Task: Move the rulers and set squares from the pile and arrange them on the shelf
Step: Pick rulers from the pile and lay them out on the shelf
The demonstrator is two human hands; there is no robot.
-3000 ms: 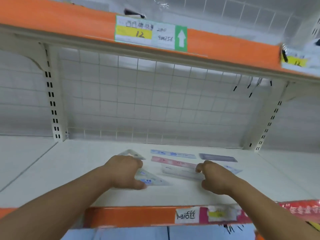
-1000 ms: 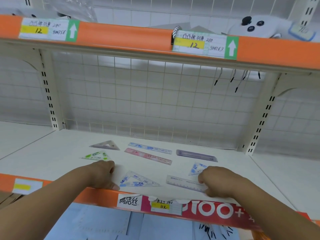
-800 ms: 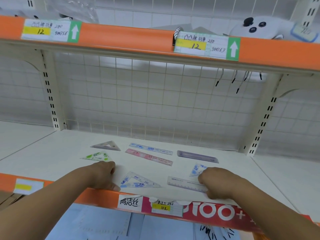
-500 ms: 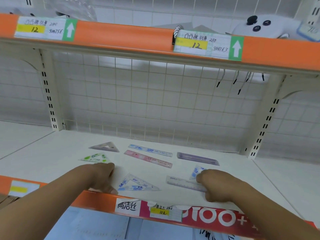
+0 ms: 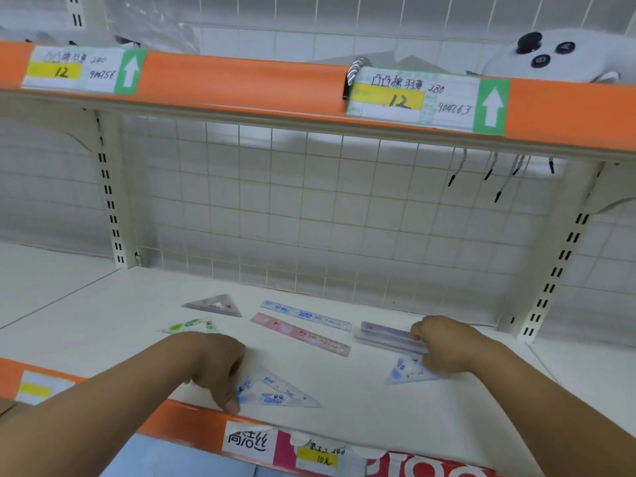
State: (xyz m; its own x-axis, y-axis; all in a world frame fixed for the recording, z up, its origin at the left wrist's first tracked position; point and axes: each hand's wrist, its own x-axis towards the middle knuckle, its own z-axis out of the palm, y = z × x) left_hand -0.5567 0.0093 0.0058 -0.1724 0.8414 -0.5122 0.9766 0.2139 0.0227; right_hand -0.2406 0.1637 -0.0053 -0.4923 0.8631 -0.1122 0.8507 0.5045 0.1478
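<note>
On the white shelf [image 5: 344, 401] my left hand [image 5: 213, 366] pinches the left corner of a blue set square [image 5: 278, 394] near the front edge. My right hand [image 5: 444, 342] holds the right end of a clear ruler [image 5: 389, 344], which lies just in front of a purple ruler [image 5: 382, 328]. A small blue set square [image 5: 407, 371] sits partly under my right hand. Further back lie a pink ruler [image 5: 299, 333], a blue ruler [image 5: 306, 313], a purple set square [image 5: 215, 304] and a green set square [image 5: 189, 327].
A wire grid back panel [image 5: 309, 215] closes the shelf behind. The upper shelf's orange edge [image 5: 241, 77] with price labels hangs overhead and carries a white plush toy [image 5: 557, 56]. Slotted uprights [image 5: 110, 201] stand at both sides. Cords [image 5: 499, 177] dangle at the upper right.
My right hand has carried the clear ruler from the shelf's front edge back to the purple ruler. My left hand stays at the blue set square's corner.
</note>
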